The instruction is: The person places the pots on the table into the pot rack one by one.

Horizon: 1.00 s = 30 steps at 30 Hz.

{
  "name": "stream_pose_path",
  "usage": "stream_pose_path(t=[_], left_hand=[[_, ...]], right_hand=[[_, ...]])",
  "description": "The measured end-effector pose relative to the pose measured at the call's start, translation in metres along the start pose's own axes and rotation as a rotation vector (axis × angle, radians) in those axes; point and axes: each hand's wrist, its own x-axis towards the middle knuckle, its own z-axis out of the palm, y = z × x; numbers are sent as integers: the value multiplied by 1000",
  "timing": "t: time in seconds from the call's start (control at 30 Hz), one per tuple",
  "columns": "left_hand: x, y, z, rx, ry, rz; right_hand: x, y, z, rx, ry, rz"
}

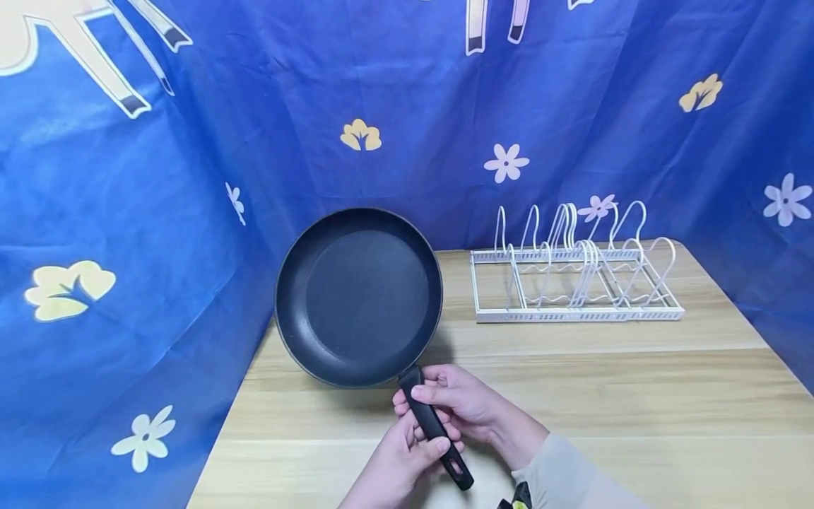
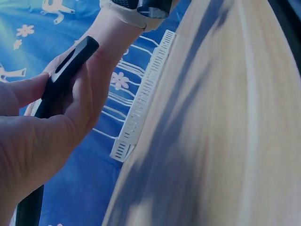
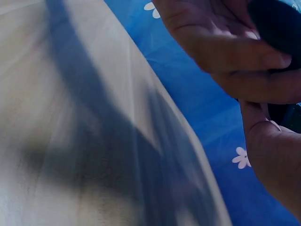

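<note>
A black frying pan (image 1: 367,297) is held up over the left part of the table, its dark inside facing the head camera. Both hands are on its black handle. The left hand (image 1: 407,452) grips the handle lower down, thumb on top, near the end with the hanging hole. Closer to the pan, the right hand (image 1: 467,403) pinches the handle with its thumb on top and fingers beneath. In the left wrist view the handle (image 2: 70,66) passes between thumb and fingers. The right wrist view shows only a dark part of the handle (image 3: 277,23) beside the fingers.
A white wire rack (image 1: 579,316) with upright loops stands at the back right of the wooden table (image 1: 604,396). Blue patterned cloth (image 1: 407,85) hangs behind and along both sides. A dark device with a yellow-green spot (image 1: 518,498) is at the right wrist.
</note>
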Motion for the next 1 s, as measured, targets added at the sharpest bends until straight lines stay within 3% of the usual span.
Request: stream_pose_path(t=[0.13,0.37,0.67,1.0], left_hand=[[3,3,4,59,34,13],[9,7,19,121,143,-27],[24,4,42,201,262,10],[35,7,47,321,243,9]], right_hand=[[-4,-5,0,-21,68,-33],[-10,-10,1,-60,157,-84],[-19,-18,-4,-176,326,-114],[-30,-31,-11,-344,468,-201]])
